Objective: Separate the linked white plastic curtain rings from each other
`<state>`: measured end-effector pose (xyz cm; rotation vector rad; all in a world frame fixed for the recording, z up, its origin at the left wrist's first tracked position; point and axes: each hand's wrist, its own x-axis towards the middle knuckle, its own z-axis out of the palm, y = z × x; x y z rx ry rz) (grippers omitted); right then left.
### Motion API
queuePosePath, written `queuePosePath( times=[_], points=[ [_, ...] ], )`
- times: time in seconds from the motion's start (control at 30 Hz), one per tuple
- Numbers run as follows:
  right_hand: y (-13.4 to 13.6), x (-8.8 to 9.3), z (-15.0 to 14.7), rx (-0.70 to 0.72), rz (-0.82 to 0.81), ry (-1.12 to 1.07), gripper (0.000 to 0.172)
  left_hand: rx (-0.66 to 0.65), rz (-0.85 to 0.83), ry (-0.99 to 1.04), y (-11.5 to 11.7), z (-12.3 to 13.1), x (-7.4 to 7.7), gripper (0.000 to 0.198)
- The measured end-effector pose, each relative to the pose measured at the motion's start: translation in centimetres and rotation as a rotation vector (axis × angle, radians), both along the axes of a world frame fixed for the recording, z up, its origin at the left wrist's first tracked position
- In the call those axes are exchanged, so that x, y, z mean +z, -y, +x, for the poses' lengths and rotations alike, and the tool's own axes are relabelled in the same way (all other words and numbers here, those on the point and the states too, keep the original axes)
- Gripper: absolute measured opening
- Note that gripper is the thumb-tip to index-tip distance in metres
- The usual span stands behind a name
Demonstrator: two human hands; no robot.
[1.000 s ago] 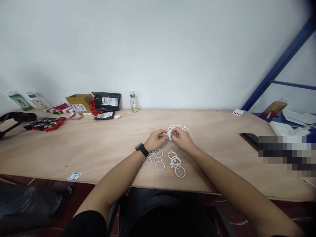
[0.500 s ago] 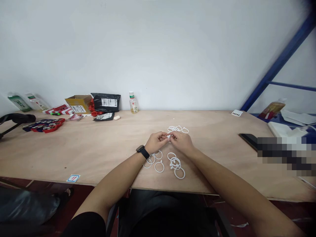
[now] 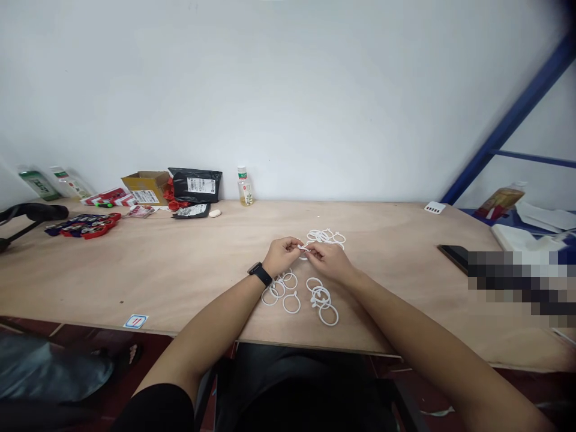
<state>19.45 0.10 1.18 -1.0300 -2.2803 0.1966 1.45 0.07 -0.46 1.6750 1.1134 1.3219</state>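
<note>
Over the middle of the table, my left hand (image 3: 282, 257) and my right hand (image 3: 333, 259) face each other, fingertips pinched on a white plastic ring (image 3: 303, 248). Its small end piece shows between the fingers; part of the ring is hidden by them. Just behind my right hand lies a pile of similar white rings (image 3: 323, 234), overlapping each other. Nearer to me are two looser groups: some white rings (image 3: 291, 312) by my left wrist and an overlapping cluster (image 3: 321, 305) between my forearms. Several of these rings carry a small knob. A black watch (image 3: 260, 274) is on my left wrist.
Along the wall stand a drink bottle (image 3: 245, 191), a black parcel bag (image 3: 198, 185) and an open cardboard box (image 3: 146, 187). Red and blue items (image 3: 85, 226) lie at left. A phone (image 3: 454, 258) and a white charger block (image 3: 434, 207) are at right.
My hands have moved slightly apart and left, so more of the white ring shows between them. The view has shifted a little; the loose rings look unmoved.
</note>
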Motion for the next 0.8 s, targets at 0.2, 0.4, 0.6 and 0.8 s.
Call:
queuePosePath(
  times=[0.2, 0.4, 0.6, 0.8],
  points=[
    [0.0, -0.1, -0.1, 0.082, -0.126, -0.089, 0.019, 0.034, 0.023, -0.079, 0.5, 0.0, 0.7, 0.013],
    [0.2, -0.2, -0.3, 0.13, -0.164, -0.092, 0.017, -0.002, 0.035, -0.067, 0.1, -0.1, 0.7, 0.02],
    [-0.8, -0.3, 0.3, -0.056, -0.07, -0.039, 0.015, 0.064, 0.094, -0.11, -0.3, -0.8, 0.7, 0.031],
    [-2.2, 0.0, 2.0, -0.2, -0.122, 0.012, 0.03, 0.182, 0.22, -0.405, -1.0, -2.5, 0.7, 0.02]
  ],
)
